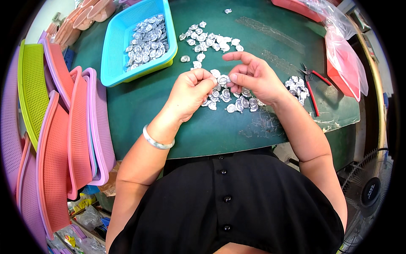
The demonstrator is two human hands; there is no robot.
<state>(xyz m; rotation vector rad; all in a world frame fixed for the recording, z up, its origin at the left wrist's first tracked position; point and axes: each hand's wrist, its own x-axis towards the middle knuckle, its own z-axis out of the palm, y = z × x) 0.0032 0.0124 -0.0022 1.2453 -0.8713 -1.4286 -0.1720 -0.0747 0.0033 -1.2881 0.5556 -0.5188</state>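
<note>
My left hand, with a pale bangle at its wrist, is closed, thumb and forefinger pinching a small silver metal piece. The piece looks like a rounded swirl; its exact kind is too small to tell. Close on its right is my right hand, its forefinger stretched out and the thumb apart from it, with no piece visibly gripped. Similar silver pieces lie loose on the green table beneath both hands. More silver pieces are scattered farther back, and a small heap sits beside my right wrist.
A blue basket holding many silver pieces stands at the back left. Stacked coloured baskets line the left side. Red-handled pliers lie open at the right, near a pink plastic-covered bin. A fan stands at the lower right.
</note>
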